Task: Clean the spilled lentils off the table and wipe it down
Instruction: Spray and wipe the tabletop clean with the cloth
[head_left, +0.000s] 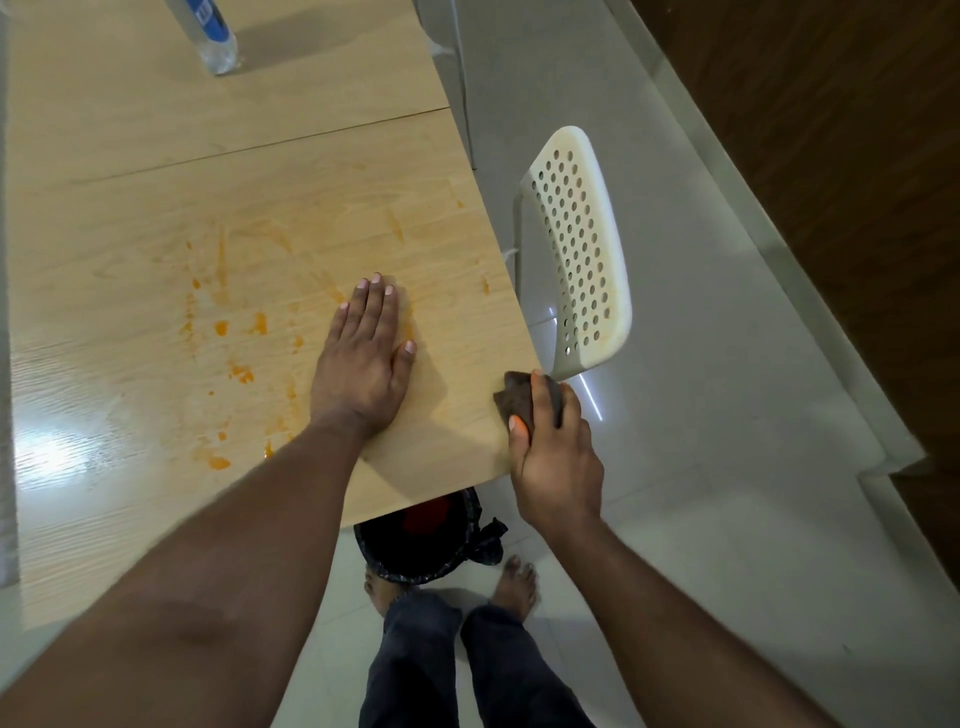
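Orange lentil smears streak the light wooden table, mostly left of my hands. My left hand lies flat on the tabletop, fingers straight and pointing away from me. At the table's right edge, my right hand grips a dark brown cloth. The cloth touches the table edge. Below the table's near edge stands a bin with a black liner; something red shows inside it.
A white perforated chair stands close to the table's right edge, just beyond my right hand. A clear water bottle with a blue label stands at the far side of the table. My bare feet are on the pale tiled floor beside the bin.
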